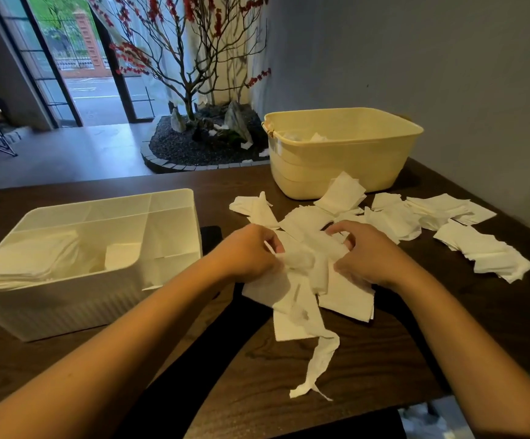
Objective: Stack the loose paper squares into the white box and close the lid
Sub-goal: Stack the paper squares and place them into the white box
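You are only part of the way through the task. The white box (108,248) stands on the desk (368,359) to your left, with no lid on it, and I cannot see a lid with certainty in this view. In its large compartment a thick stack of paper (26,261) already lies, and it hangs over the near-left rim. One small square (121,255) sits loose beside that stack inside the box.

Much is left, in my judgement. Many loose paper squares (305,223) are spread on the desk in front of you, between the box and the yellow tub (339,150). More small piles (479,245) lie to your right, well apart from the box. A long torn strip (317,362) hangs down from the heap toward you.

Your left hand (248,251) has curled fingers and pinches a crumpled bit of paper at the middle of the heap. Your right hand (365,251) also has bent fingers and grips the paper on the other side, just beside the left. Both hands rest on the heap, so it seems you are gathering the next bundle. Closing the lid is not yet possible.
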### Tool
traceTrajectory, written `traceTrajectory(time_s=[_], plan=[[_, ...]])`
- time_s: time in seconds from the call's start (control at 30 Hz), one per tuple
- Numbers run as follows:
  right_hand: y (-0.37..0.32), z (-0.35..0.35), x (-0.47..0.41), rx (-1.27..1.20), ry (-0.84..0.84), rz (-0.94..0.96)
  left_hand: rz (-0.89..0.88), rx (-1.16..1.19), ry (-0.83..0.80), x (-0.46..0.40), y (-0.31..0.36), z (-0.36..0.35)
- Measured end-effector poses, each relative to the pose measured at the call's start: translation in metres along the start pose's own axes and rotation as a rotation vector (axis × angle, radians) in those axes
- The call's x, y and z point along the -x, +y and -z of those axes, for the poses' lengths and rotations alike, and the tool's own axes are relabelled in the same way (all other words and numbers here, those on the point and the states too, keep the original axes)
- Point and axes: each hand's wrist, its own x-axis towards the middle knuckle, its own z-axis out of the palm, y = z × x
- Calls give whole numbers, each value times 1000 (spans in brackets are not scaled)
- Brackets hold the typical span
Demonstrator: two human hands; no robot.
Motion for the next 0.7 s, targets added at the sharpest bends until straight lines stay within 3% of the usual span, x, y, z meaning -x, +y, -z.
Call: traceTrajectory(time_s=[0.1, 0.23, 0.33, 0.47, 0.57, 0.7], plan=[[-3, -3, -2, -179, 128, 41, -45, 28, 232, 3, -3, 6], [-8, -6, -9, -452, 162, -18, -135, -102, 445, 13, -2, -3], [-13, -7, -13, -623, 146, -80, -239, -130, 357, 24, 8, -14], [-11, -8, -18, -621, 147, -126, -143, -202, 68, 23, 23, -44], [-8, -8, -20, -624, 155, -111, -128, -257, 147, 14, 23, -59], [-5, -8, -19, -569, 171, -66, -82, -120, 175, 2, 21, -59]])
